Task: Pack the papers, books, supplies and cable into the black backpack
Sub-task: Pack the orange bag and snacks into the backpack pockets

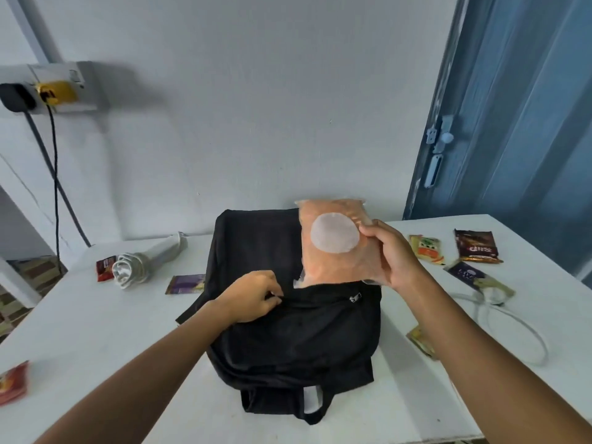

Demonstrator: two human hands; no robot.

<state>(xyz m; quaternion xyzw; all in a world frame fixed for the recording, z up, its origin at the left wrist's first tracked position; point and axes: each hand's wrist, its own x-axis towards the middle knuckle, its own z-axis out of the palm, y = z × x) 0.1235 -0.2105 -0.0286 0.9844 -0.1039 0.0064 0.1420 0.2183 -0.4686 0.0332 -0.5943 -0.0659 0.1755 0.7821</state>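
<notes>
A black backpack [288, 331] lies flat in the middle of the white table [96, 331]. My right hand [392, 254] grips the right edge of an orange plastic packet [333, 245] with a pale round label, held upright just above the backpack's upper right part. My left hand [253, 298] rests on the backpack and pinches its fabric at the zipper line, left of a metal zipper pull [355, 298]. A white cable [512, 328] loops on the table to the right of the bag.
A white torch-like lamp [144, 262] and small wrappers [185, 284] lie left of the bag. Several snack packets [477, 250] lie to the right. A red packet [14, 381] sits at the left edge. A wall socket [57, 88] with plugs, blue door [512, 123] at right.
</notes>
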